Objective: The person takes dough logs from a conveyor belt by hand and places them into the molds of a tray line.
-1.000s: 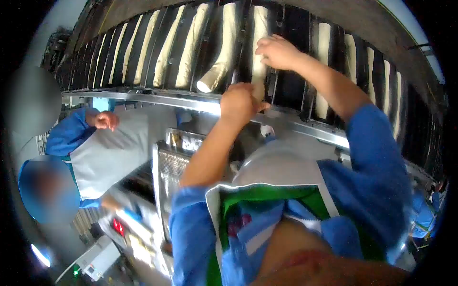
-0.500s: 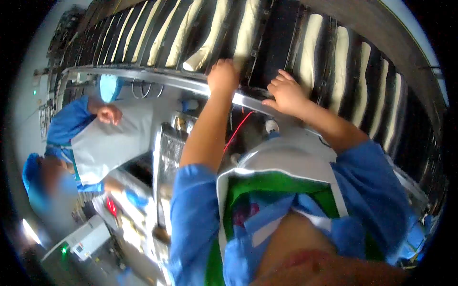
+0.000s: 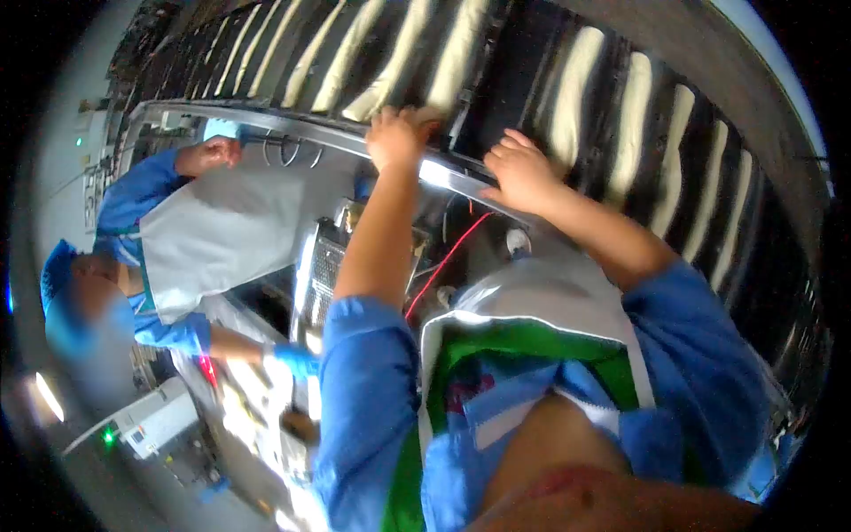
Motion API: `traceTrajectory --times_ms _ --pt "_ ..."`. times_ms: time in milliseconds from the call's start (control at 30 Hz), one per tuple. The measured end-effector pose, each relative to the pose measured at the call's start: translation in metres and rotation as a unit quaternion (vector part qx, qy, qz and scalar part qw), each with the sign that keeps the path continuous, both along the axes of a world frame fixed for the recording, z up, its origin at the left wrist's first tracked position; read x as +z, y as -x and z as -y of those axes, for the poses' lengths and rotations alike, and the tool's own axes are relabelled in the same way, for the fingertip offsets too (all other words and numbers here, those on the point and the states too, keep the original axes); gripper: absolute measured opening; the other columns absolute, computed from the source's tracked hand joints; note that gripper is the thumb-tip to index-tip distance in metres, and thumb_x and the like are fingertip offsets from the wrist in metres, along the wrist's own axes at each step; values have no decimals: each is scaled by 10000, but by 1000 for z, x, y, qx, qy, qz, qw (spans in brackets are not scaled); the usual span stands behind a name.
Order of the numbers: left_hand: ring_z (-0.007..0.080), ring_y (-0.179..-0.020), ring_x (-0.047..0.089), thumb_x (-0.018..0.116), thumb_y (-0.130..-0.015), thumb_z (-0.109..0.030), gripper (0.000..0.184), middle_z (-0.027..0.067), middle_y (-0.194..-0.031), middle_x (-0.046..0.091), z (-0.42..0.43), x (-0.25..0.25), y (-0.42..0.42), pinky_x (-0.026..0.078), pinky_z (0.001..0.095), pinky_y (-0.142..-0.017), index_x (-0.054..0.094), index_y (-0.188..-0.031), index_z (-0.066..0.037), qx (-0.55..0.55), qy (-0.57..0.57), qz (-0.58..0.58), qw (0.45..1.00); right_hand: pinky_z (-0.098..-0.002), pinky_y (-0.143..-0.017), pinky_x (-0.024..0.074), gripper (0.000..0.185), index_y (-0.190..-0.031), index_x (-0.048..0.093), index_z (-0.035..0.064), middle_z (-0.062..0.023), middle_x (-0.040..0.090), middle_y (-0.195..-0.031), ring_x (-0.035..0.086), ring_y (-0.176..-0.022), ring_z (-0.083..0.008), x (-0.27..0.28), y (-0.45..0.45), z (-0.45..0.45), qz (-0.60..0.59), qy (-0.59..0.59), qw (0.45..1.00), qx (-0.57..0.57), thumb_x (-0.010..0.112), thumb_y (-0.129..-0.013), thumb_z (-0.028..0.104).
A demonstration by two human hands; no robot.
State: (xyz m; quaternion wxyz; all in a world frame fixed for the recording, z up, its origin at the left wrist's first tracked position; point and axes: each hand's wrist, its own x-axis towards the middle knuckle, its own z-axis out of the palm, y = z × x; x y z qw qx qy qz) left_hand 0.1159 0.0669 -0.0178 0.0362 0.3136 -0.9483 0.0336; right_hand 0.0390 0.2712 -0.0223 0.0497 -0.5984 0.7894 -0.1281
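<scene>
Long pale dough strips lie in the dark grooved trays across the top of the view. My left hand (image 3: pixel 398 138) has its fingers curled at the near end of one dough strip (image 3: pixel 452 66); its fingertips are partly hidden. Just left of that hand, another dough strip (image 3: pixel 387 75) ends close to the fingers. My right hand (image 3: pixel 525 173) rests over the near edge of the dark tray (image 3: pixel 503 84), thumb apart from the fingers and nothing visible in it. To its right lies a further dough strip (image 3: pixel 574 93).
A metal rail (image 3: pixel 346 140) runs along the trays' near side. At left stands a co-worker in a blue cap and pale apron (image 3: pixel 222 235), one blue-gloved hand low by bright metal equipment. A red cable (image 3: pixel 448 262) hangs below the rail. A white box (image 3: pixel 160 421) sits lower left.
My left hand has shifted slightly left and up; my right hand has barely moved. The co-worker's bare hand has risen and the gloved hand has moved right. The whole view has shifted a little.
</scene>
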Motion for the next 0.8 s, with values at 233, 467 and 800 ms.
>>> traceTrajectory --times_ms 233,467,800 --pt "304 -906 634 591 -843 -386 284 105 -969 633 -38 20 9 516 417 -770 626 -972 -135 102 -95 -83 987 -396 -1023 340 383 -840 633 25 -122 614 -879 547 -976 -278 5 -4 -5 7 30 1000 -2 699 -694 373" --pt "213 -1047 613 539 -876 -352 348 78 -1183 612 -29 25 8 388 422 -1000 590 -1184 -198 140 -113 151 972 -399 -1035 328 392 -856 635 23 -130 621 -918 546 -1006 -286 0 -9 -10 4 0 1000 8 699 -704 379" --pt "325 -1067 540 706 -723 -201 347 109 -1190 574 -81 -77 -267 433 435 -885 634 -1056 -136 210 -81 -170 959 -434 -917 389 445 -893 663 4 -175 648 -906 571 -939 -331 -60 -18 13 -22 24 999 21 703 -726 415"
